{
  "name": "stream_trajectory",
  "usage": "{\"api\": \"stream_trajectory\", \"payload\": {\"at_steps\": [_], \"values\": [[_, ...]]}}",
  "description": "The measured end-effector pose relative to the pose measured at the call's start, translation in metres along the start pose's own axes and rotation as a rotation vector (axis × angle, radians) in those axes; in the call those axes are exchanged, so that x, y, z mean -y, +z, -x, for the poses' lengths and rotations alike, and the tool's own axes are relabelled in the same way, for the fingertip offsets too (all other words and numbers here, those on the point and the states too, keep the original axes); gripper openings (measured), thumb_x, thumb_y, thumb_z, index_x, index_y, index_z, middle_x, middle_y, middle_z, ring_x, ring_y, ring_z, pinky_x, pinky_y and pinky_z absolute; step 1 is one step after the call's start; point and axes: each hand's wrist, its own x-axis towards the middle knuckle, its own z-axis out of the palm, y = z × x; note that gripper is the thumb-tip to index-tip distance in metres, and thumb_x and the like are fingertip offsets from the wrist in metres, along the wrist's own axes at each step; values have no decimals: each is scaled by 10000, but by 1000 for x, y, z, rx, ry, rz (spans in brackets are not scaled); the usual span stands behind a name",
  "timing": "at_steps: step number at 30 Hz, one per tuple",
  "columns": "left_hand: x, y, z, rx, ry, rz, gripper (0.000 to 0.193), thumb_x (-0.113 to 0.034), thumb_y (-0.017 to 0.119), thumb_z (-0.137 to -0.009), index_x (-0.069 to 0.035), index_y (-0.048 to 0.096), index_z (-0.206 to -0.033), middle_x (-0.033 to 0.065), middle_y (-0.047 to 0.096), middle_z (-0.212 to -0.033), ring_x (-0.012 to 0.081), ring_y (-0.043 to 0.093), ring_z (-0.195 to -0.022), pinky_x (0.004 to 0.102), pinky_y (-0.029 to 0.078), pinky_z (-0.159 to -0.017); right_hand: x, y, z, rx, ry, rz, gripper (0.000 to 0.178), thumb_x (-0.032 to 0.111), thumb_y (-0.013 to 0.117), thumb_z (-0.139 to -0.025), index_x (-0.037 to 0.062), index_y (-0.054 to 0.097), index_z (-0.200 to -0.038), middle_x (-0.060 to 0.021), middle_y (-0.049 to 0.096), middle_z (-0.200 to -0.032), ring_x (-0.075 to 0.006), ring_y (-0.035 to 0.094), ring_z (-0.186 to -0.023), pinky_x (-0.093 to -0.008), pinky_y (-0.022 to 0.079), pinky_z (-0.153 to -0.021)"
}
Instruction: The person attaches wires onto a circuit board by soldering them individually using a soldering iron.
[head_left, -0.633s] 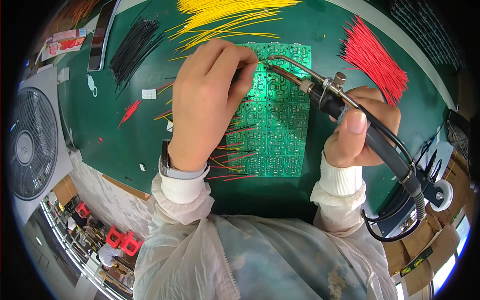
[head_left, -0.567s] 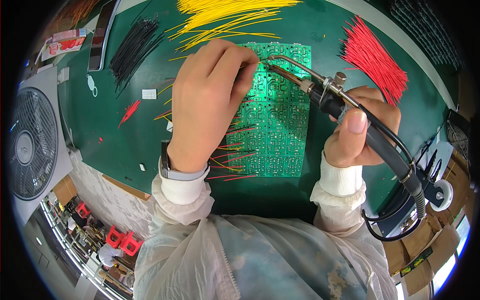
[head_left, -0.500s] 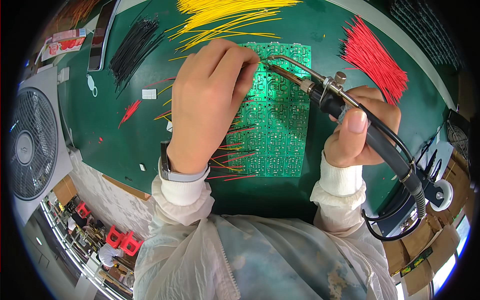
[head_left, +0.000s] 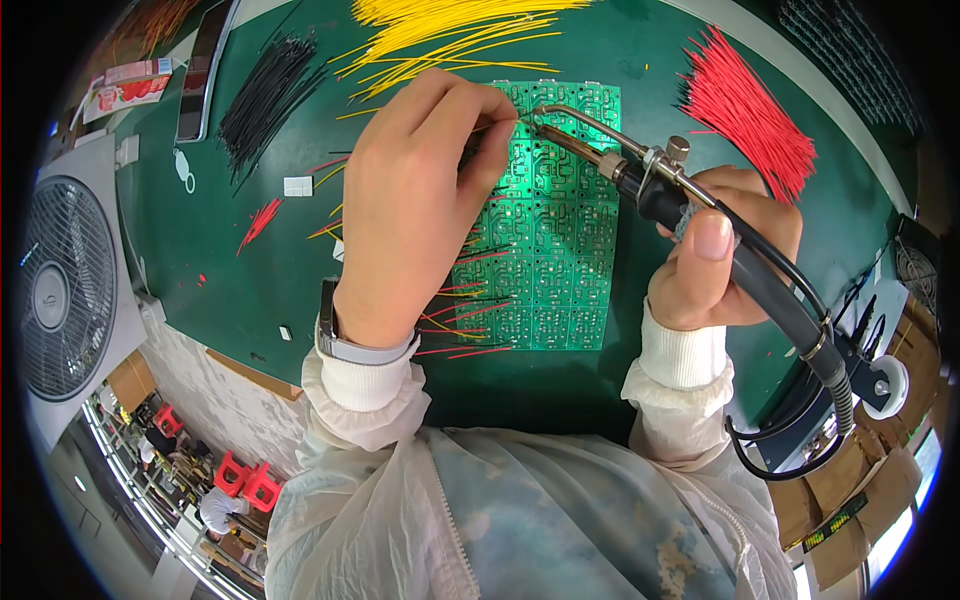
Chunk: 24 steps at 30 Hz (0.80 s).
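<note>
The fingers of the left hand pinch narrow, seemingly on a thin wire end; the right hand grips a soldering iron, tip near the top of the circuit board on the table. Likely soldering a joint, it calls next for steadiness while solder sets.

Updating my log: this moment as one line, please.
left hand: pinched over board | right hand: holds iron, tip near left hand | around: yellow wires, black wires, red wires
</note>
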Motion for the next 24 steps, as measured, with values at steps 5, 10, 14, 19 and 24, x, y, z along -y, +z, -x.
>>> {"api": "stream_trajectory", "payload": {"at_steps": [5,10,14,19,24], "values": [[-3,0,-1,-10,-37,61,152,88,685,-787,19,637,-913,80,639,-860,186,631,-729,279,500,-668,0,1,1,-11,4,-36,240,122,715,-849,-30,532,-878,-117,660,-724,-192,611,-589,-310,508,-539],[-5,0,-1,-21,-68,77,152,89,687,-780,18,644,-908,77,638,-849,179,618,-716,277,495,-666,0,0,1,-22,1,-7,243,127,717,-850,-28,534,-888,-117,659,-728,-192,611,-595,-307,504,-536],[-6,0,-1,-25,-72,87,154,88,686,-779,17,646,-909,77,638,-850,179,619,-720,279,493,-666,1,-1,1,-59,47,-43,245,130,716,-851,-32,538,-895,-120,661,-732,-192,614,-601,-306,504,-540],[-6,0,0,-19,-83,63,151,86,686,-780,17,647,-909,78,638,-851,180,618,-722,281,490,-667,-1,0,0,-33,0,-16,245,131,720,-848,-38,549,-894,-122,663,-737,-196,619,-604,-306,506,-548],[-7,0,0,-22,-91,75,149,85,689,-778,17,646,-903,79,638,-847,178,610,-719,280,485,-666,-1,1,0,-26,-3,2,245,136,726,-844,-41,561,-883,-119,668,-744,-199,625,-608,-307,506,-548]]}}
